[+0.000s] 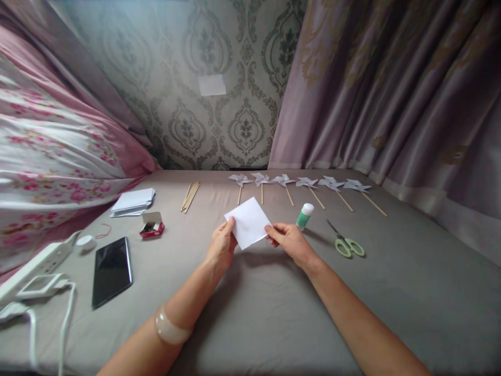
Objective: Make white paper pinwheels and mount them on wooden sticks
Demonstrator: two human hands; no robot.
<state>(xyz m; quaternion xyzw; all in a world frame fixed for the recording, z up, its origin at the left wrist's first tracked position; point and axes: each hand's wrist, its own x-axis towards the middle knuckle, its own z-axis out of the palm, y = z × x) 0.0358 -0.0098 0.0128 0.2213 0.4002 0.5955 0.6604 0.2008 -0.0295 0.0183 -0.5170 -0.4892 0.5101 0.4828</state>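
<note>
Holding one paper square [248,222] between them, the two hands stand close together in the head view: the left hand [223,243] pinches it near its left corner, the right hand [290,242] at its right corner. The square is at mid-view, in front of the person. One bracelet [170,326] circles the left forearm. Behind the hands lie six pinwheels [282,179] in a row on the grey cloth [250,324], each on one stick. Just beyond the right hand stands one glue stick [304,217]; farther right lies one pair of scissors [345,242]. To the left are one bundle of loose sticks [190,197], overlapping too closely to count, one paper stack [133,201], one open box [152,228], one phone [112,271] and one power strip [50,260].
</note>
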